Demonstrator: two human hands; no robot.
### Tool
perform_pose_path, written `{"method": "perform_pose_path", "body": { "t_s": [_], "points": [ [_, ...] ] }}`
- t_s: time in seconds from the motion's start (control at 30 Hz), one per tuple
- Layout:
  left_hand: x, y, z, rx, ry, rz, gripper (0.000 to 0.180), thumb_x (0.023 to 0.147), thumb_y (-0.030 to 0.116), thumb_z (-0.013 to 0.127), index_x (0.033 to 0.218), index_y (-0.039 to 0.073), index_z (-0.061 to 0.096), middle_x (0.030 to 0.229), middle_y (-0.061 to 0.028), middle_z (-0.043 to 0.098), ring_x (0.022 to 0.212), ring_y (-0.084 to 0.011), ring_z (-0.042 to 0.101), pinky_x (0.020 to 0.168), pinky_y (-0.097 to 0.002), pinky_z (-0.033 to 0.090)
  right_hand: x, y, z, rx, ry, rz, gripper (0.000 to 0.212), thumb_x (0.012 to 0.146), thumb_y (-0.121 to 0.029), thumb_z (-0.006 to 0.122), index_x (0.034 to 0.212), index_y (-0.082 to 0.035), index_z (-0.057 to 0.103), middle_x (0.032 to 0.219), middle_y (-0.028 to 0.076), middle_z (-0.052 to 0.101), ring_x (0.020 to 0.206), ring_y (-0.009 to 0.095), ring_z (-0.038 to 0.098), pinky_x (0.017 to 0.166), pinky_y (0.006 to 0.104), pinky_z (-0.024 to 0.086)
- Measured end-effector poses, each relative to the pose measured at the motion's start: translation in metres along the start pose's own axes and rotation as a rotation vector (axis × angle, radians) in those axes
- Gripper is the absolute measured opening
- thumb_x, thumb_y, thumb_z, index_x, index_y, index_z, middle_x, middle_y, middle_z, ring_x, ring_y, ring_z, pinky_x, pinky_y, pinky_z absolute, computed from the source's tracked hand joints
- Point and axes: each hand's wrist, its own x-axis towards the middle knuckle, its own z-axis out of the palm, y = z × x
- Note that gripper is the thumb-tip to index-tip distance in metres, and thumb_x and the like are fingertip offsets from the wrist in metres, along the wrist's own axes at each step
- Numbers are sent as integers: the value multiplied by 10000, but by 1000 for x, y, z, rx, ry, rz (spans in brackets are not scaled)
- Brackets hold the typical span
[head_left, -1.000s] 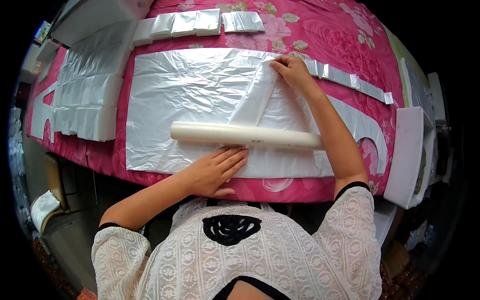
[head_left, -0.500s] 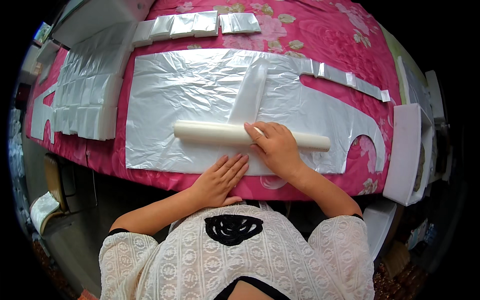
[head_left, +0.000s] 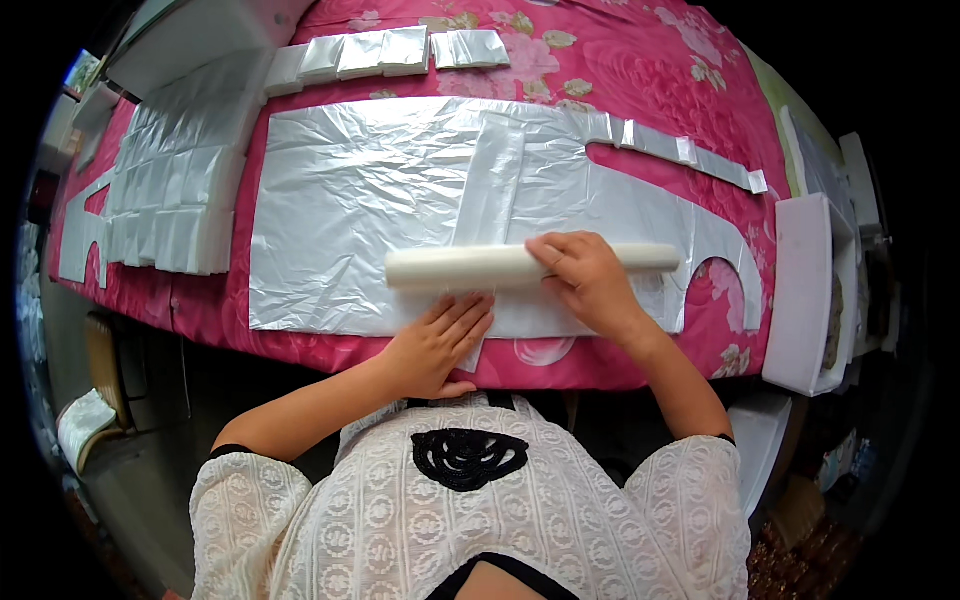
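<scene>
A large silvery-white plastic sheet [head_left: 350,190] with curved cutouts at its right end lies on the table, wrinkled over its left half. A narrow folded plastic strip [head_left: 488,180] lies across its middle, from the far edge toward me. My right hand [head_left: 590,278] is closed around a long white cylindrical rod [head_left: 455,266], which lies sideways over the strip and is slightly blurred. My left hand [head_left: 445,340] rests flat with fingers stretched out, at the sheet's near edge just below the rod. A pale strip end shows beside its fingers.
Stacks of folded plastic packets [head_left: 170,200] stand at the left, with a row of smaller packets [head_left: 385,52] along the back. A white bin [head_left: 800,290] stands at the table's right edge. A pink flowered cloth [head_left: 640,75] covers the table. A chair [head_left: 88,420] is at lower left.
My right hand has moved right with the rod, whose left end has shifted right too. The left hand stays nearly in place. A strip end now shows past the sheet's near edge.
</scene>
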Motion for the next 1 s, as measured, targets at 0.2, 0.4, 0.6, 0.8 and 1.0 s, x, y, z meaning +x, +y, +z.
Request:
{"method": "perform_pose_path", "body": {
  "t_s": [0.2,0.4,0.6,0.8,1.0],
  "points": [
    [0,29,24,174,19,-106,829,673,359,639,1346,-12,329,1444,-180,259,1350,-300,231,1098,-432,169,46,-6,37,-49,-53,-164,501,700,-55,657,1172,-195,568,1112,20,578,1065,214,515,1022,464,307],
    [0,25,19,107,4,-55,823,692,364,651,1349,-12,327,1451,-169,255,1355,-288,227,1088,-422,204,147,39,52,-75,101,-234,491,743,-24,636,1196,-199,572,1135,15,586,1073,213,513,1045,401,277],
    [-16,-7,3,-57,-3,199,678,748,314,627,1294,-19,400,1422,-156,314,1327,-273,292,1088,-403,251,120,13,40,-5,162,-192,499,726,-54,641,1210,-61,520,1235,137,511,1193,305,420,1023,408,324],
    [-19,-25,1,21,62,422,501,819,267,560,1217,-25,473,1358,-154,408,1270,-269,388,1056,-394,327,19,-21,44,183,-235,-226,513,686,29,506,1199,9,509,1248,153,510,1187,308,455,1002,384,375],
    [-21,-23,4,-286,230,353,416,757,134,614,1145,1,542,1269,-140,496,1211,-279,451,1013,-380,381,5,-27,46,131,-226,-207,513,689,-13,552,1198,28,505,1298,162,467,1243,294,404,1037,370,336]
  ]
}}
